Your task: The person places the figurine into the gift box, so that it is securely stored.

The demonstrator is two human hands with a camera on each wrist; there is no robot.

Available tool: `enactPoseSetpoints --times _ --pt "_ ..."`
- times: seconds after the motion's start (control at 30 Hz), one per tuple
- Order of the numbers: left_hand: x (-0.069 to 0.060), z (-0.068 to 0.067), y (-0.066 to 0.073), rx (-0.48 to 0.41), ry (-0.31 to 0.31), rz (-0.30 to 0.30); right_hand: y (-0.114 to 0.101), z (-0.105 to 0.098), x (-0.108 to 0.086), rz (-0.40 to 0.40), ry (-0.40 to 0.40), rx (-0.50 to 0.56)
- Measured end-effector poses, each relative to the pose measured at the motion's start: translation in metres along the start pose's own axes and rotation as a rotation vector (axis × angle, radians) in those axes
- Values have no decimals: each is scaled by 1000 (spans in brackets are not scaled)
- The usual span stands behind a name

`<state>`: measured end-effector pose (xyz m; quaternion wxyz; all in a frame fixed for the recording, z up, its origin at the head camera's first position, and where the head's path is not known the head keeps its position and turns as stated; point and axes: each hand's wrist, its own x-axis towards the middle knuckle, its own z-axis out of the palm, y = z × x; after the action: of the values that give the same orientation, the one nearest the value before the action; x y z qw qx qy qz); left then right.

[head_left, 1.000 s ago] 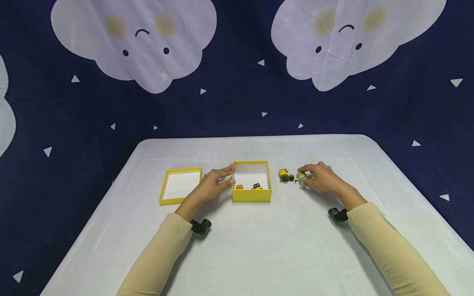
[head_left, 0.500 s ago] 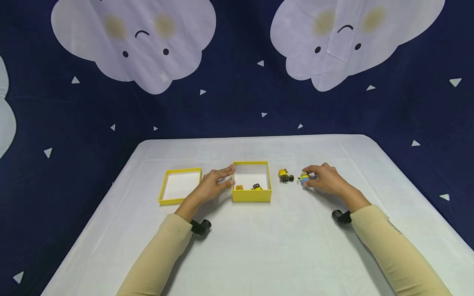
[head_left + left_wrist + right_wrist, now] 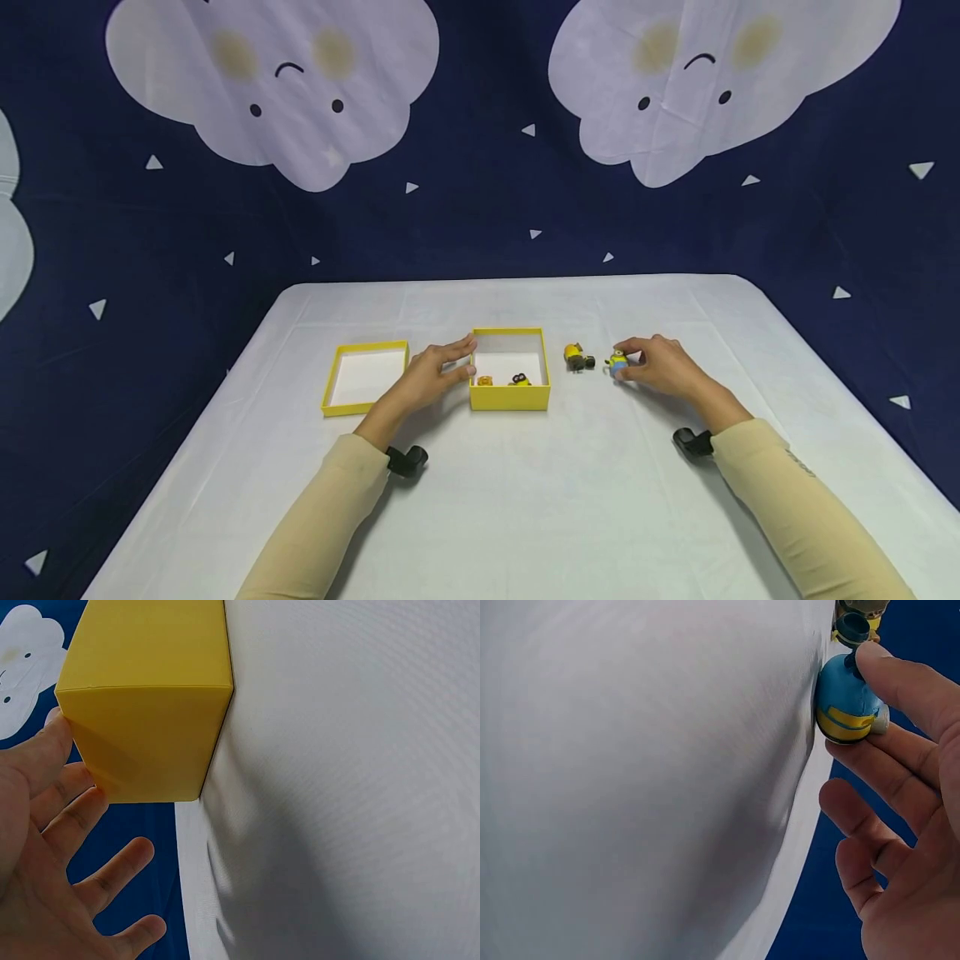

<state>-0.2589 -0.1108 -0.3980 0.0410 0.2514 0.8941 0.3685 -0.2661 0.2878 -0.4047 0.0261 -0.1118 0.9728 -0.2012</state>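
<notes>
Before a navy cloud-printed backdrop (image 3: 480, 212), my right hand (image 3: 666, 367) pinches the blue-and-yellow figure (image 3: 618, 364) towards the white table (image 3: 540, 517)'s far right corner, while my left hand (image 3: 423, 377), fingers spread, touches the yellow box (image 3: 510, 398) near the far edge's middle.

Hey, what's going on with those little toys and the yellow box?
A person's right hand is pinching a small blue-and-yellow toy figure. Their left hand touches the left side of an open, square yellow box. Inside are a small orange toy and a yellow toy with dark goggles. A yellow-and-brown toy figure is on the white-covered table, right of the box. The shallow yellow lid is off, to the left.
</notes>
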Motion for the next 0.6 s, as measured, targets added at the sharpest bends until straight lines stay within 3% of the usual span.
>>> enactPoseSetpoints --times 0.6 --pt "0 0 0 4 1 18 -9 -3 2 -17 39 61"
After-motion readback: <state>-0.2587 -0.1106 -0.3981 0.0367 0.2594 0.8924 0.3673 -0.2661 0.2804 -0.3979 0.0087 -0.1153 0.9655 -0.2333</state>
